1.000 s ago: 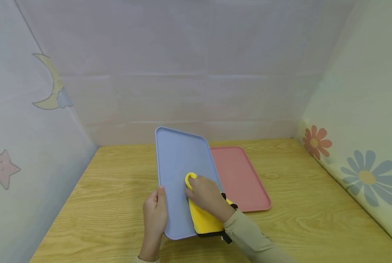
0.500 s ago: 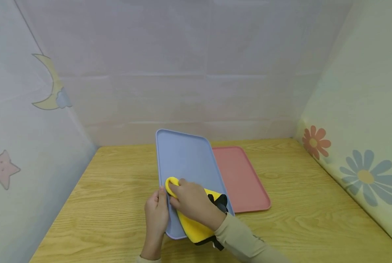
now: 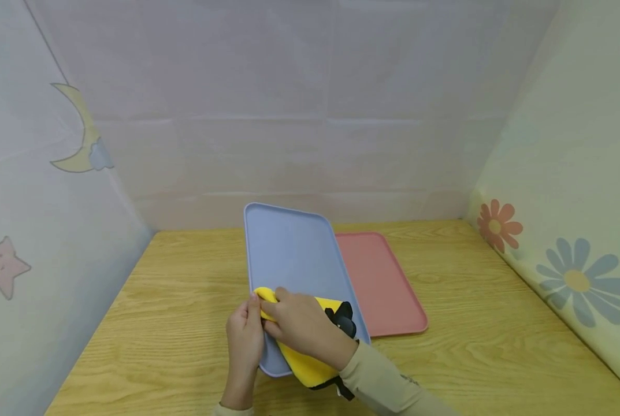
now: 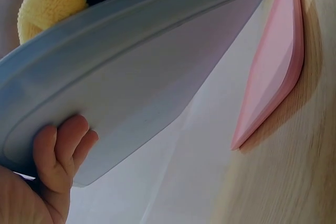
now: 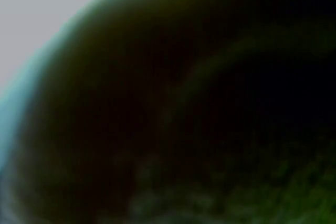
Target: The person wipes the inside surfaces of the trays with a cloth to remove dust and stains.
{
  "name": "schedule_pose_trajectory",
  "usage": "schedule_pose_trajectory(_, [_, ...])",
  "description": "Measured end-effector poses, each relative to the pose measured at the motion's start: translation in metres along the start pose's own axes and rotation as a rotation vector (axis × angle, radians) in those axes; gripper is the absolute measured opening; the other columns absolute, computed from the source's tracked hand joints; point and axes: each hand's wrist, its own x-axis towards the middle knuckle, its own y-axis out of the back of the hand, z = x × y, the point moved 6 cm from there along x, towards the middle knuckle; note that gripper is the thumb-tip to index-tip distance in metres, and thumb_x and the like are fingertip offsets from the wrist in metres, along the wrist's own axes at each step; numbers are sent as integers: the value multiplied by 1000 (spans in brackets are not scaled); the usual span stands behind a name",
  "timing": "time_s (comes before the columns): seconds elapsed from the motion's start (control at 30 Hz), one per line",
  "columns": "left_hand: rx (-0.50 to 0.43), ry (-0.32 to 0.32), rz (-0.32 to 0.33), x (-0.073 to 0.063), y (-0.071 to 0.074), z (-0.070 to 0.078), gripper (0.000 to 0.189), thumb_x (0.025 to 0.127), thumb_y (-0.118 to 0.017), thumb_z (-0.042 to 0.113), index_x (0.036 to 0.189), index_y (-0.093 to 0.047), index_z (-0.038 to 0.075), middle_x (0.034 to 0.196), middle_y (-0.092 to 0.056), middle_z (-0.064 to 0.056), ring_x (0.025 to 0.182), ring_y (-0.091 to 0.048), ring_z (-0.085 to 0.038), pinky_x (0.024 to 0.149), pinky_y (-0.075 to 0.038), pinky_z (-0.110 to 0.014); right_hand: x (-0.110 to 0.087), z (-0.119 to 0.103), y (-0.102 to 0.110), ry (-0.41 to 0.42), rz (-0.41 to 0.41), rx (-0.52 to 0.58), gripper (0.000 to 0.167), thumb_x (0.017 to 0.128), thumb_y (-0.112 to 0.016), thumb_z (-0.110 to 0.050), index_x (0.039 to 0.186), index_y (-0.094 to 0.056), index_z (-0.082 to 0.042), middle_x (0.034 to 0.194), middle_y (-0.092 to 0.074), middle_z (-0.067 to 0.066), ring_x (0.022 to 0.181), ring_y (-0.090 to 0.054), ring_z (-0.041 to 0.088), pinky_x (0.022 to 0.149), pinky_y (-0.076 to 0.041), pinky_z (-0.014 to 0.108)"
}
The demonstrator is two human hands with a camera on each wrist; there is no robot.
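Note:
A blue tray (image 3: pixel 296 248) is held tilted up above the table. My left hand (image 3: pixel 245 335) grips its left edge, thumb on the front; in the left wrist view the curled fingers (image 4: pixel 71 140) press on its underside. My right hand (image 3: pixel 307 323) holds a yellow cloth (image 3: pixel 310 367) with black trim and a dark patch against the lower part of the tray's face. The cloth's bunched end lies at the left rim, beside my left thumb. The right wrist view is too dark and blurred to make out the hand.
A pink tray (image 3: pixel 379 283) lies flat on the wooden table (image 3: pixel 476 346), partly hidden behind the blue tray. Printed sheets form walls at the back (image 3: pixel 310 115), left and right, decorated with a moon, a star and flowers.
My right hand has slid the cloth leftward across the blue tray, from near its middle to its left rim. My left hand and the tray have hardly moved; the pink tray stays put.

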Motion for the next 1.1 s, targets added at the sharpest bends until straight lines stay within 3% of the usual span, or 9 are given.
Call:
schedule_pose_trajectory(0.2, [-15, 10, -7, 0, 2, 3, 40, 97, -39, 24, 76, -58, -6, 57, -41, -2, 51, -38, -9, 47, -34, -21, -3, -1, 1, 52, 31, -24, 22, 84, -59, -25, 103, -65, -15, 63, -36, -2, 43, -26, 7, 39, -21, 16])
schedule_pose_trajectory(0.43, [-10, 10, 14, 0, 3, 3, 39, 97, -40, 21, 80, -60, -7, 63, -48, -4, 57, -43, -11, 51, -37, -22, -9, 0, -1, 73, 50, -89, 27, 83, -61, -29, 109, -64, -21, 64, -38, -2, 44, -26, 6, 40, -22, 15])
schedule_pose_trajectory(0.57, [-12, 21, 16, 1, 3, 2, 40, 97, -40, 22, 76, -57, -7, 56, -40, -1, 51, -39, -9, 46, -34, -22, -13, 4, -1, 75, 34, -96, 30, 82, -62, -28, 112, -63, -23, 68, -42, -2, 45, -27, 6, 40, -24, 15])
schedule_pose_trajectory(0.67, [-28, 39, 9, 0, 4, 1, 41, 97, -39, 23, 76, -57, -7, 53, -39, 0, 47, -42, -8, 42, -36, -23, -17, 9, -2, 66, 9, -86, 31, 82, -63, -28, 113, -63, -24, 72, -45, -1, 45, -28, 5, 40, -25, 15])
schedule_pose_trajectory(0.87, [-65, 62, -3, -1, 5, 2, 42, 97, -39, 25, 83, -59, -9, 57, -53, -8, 49, -53, -11, 42, -44, -27, -23, 21, -7, 33, -6, -64, 30, 82, -63, -27, 112, -63, -22, 73, -46, 0, 45, -29, 6, 41, -26, 15])
schedule_pose_trajectory(1.1, [-32, 28, 16, 1, 7, 1, 42, 97, -39, 26, 87, -61, -9, 63, -59, -12, 51, -54, -11, 43, -43, -26, -30, 40, -13, -24, -1, -63, 32, 82, -64, -26, 112, -63, -17, 70, -46, 2, 42, -28, 7, 40, -26, 17])
